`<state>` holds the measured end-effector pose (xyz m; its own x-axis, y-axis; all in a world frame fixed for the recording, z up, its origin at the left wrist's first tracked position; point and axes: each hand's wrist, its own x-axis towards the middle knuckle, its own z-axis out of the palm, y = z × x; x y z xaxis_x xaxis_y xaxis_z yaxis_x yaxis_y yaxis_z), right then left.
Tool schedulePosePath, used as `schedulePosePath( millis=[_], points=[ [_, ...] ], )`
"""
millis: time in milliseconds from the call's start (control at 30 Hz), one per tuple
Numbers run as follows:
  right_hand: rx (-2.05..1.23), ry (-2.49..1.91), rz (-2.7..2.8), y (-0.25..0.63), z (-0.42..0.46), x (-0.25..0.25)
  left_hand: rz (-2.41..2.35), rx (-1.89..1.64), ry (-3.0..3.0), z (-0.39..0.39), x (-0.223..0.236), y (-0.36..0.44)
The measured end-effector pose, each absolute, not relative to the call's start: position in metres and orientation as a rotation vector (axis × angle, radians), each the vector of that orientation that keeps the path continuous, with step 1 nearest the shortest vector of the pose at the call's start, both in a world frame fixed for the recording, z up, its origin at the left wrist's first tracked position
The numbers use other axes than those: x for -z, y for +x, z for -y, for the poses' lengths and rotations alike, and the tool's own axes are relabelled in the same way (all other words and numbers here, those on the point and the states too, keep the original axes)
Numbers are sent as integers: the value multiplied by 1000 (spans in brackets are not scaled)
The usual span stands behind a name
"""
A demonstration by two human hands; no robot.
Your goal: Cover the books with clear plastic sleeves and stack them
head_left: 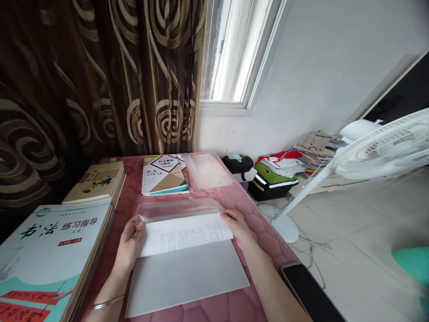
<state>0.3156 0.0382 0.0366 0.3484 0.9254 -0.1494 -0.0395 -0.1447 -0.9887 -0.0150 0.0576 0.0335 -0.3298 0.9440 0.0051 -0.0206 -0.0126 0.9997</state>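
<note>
An open book (187, 266) lies on the pink table, with a page of printed text (192, 235) on its far part and a plain pale sheet on the near part. A clear plastic book cover (181, 208) extends past the book's far edge. My left hand (129, 243) pinches the left edge, thumb on top, at the corner where page and plastic meet. At the right edge, my right hand (239, 228) has its thumb over the page and its other fingers mostly hidden. Both hands are closed on the book and plastic.
Book stacks (50, 241) stand at the left, and smaller books (164, 174) lie at the back. Beside those are clear plastic sheets (209, 170). A phone (311, 290) rests at the right edge. A white fan (284, 223) and a black box (273, 185) are on the floor.
</note>
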Motion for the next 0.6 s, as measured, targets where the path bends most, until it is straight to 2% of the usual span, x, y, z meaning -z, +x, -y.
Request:
schedulePosePath(
  millis=[433, 600],
  points=[
    [-1019, -1524, 936, 316, -36, -39, -1316, -1438, 980, -55, -36, -15],
    [-1093, -1414, 896, 320, -33, -34, -1334, -1448, 945, -55, -37, -14]
  ],
)
